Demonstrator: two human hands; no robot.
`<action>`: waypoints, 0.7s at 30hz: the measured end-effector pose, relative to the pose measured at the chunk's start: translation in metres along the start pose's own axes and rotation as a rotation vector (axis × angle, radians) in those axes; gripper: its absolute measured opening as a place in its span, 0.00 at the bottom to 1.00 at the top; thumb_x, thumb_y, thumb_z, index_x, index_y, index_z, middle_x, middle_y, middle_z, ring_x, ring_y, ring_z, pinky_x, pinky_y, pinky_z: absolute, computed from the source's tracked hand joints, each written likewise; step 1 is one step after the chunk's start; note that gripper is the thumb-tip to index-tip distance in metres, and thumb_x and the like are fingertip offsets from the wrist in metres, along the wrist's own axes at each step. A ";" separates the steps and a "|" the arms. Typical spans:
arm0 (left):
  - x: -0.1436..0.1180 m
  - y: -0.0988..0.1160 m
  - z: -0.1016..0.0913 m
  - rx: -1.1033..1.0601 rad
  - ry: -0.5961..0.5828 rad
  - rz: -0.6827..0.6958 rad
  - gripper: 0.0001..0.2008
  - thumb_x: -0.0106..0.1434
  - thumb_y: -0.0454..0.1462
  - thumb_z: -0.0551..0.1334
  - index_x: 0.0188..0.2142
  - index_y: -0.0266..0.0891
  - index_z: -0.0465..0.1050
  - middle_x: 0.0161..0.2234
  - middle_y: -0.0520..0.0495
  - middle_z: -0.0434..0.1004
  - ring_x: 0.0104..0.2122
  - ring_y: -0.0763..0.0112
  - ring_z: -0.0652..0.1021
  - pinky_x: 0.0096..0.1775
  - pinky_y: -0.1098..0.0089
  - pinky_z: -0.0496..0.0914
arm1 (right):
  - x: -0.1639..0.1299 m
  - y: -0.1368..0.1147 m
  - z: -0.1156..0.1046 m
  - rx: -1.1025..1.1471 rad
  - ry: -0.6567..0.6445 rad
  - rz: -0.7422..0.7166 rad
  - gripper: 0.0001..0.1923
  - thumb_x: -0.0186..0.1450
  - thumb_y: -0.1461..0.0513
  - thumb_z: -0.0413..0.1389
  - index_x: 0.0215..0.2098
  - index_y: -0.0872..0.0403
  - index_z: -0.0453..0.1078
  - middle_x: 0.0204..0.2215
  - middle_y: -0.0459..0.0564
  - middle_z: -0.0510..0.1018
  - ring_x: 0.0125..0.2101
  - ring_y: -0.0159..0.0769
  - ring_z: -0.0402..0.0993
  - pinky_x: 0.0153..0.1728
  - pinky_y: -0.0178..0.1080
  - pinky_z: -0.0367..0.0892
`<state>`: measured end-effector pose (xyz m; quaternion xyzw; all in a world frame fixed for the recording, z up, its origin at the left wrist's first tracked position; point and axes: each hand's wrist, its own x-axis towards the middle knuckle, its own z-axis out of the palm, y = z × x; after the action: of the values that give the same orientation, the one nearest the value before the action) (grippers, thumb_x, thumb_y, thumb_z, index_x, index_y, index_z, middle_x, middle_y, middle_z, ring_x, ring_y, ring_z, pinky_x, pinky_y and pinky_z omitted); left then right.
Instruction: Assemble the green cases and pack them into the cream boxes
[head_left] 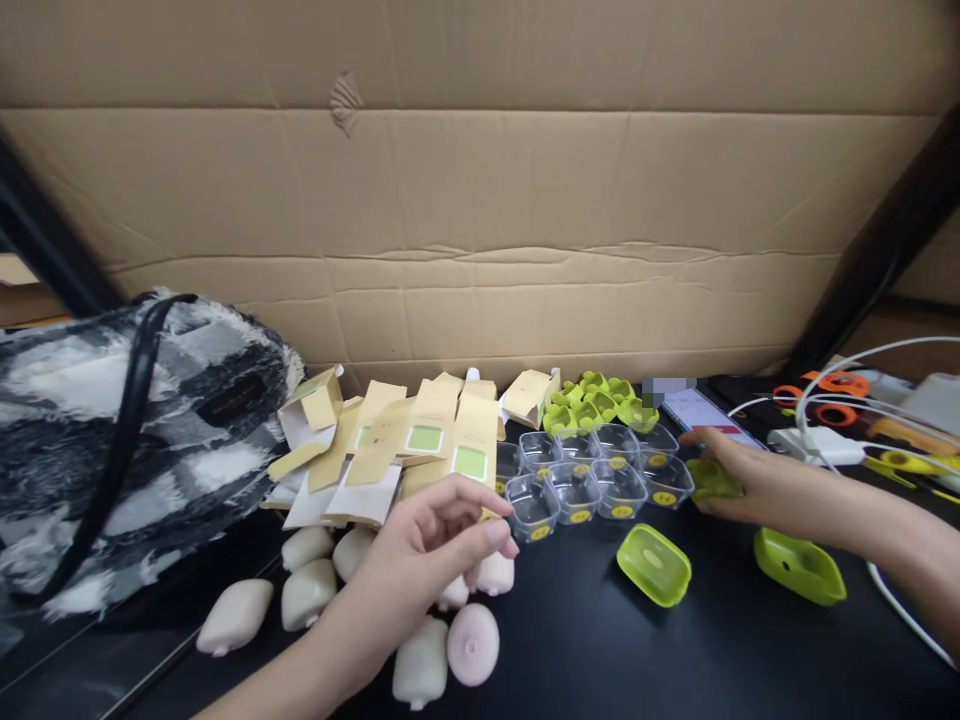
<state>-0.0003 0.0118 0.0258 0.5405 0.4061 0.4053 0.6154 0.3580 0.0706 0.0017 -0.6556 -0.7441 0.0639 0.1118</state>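
Note:
My left hand [442, 540] hovers above several pale, rounded soft-looking pieces [472, 645], its fingers loosely curled. A gap shows between thumb and forefinger, and I see nothing held there. At the right, my right hand [739, 480] has its fingers around a green plastic piece [709, 480], partly hidden by the hand. Just left of it stand two rows of clear plastic cups [619, 490] with yellow round labels. Nearer to me lie a shallow green plastic tray [654, 565] and a deeper green plastic shell [801, 567] with a small hole in its side.
Opened cardboard boxes [420, 430] with green squares are heaped behind my left hand. Green flower-shaped pieces [592, 400] sit behind the cups. A phone [705, 410], white charger [817, 446], cables and orange-handled scissors [836, 383] are at right; a shaggy black-and-white bag [210, 430] is at left.

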 end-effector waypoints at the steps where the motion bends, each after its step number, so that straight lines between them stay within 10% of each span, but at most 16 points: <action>1: 0.000 0.001 0.000 -0.035 0.024 -0.009 0.09 0.57 0.41 0.70 0.36 0.42 0.77 0.26 0.54 0.79 0.23 0.80 0.73 0.23 0.82 0.62 | 0.000 0.001 0.001 0.010 -0.021 -0.005 0.27 0.54 0.57 0.54 0.52 0.53 0.61 0.42 0.58 0.81 0.41 0.48 0.80 0.43 0.43 0.71; 5: -0.001 0.004 0.002 -0.097 0.053 0.009 0.10 0.58 0.39 0.69 0.41 0.43 0.79 0.33 0.51 0.82 0.28 0.78 0.77 0.32 0.79 0.71 | -0.007 0.007 -0.006 0.010 0.006 0.085 0.35 0.50 0.45 0.56 0.50 0.55 0.60 0.51 0.66 0.76 0.49 0.54 0.75 0.50 0.48 0.68; 9: -0.001 0.007 0.004 -0.170 0.072 0.018 0.09 0.58 0.38 0.70 0.40 0.42 0.80 0.33 0.50 0.84 0.28 0.78 0.79 0.31 0.80 0.71 | -0.021 0.019 -0.015 0.007 0.039 0.265 0.30 0.43 0.40 0.56 0.35 0.51 0.64 0.35 0.67 0.80 0.36 0.59 0.79 0.40 0.53 0.72; 21: -0.002 0.016 0.001 -0.105 0.223 0.078 0.07 0.55 0.35 0.72 0.32 0.40 0.75 0.34 0.50 0.85 0.36 0.73 0.81 0.36 0.79 0.73 | -0.040 0.026 0.019 0.087 0.068 0.236 0.09 0.41 0.57 0.56 0.22 0.43 0.62 0.17 0.47 0.76 0.17 0.46 0.73 0.22 0.48 0.66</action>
<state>-0.0008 0.0110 0.0415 0.4746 0.4291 0.5073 0.5773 0.3829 0.0351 -0.0268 -0.7350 -0.6540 0.0864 0.1571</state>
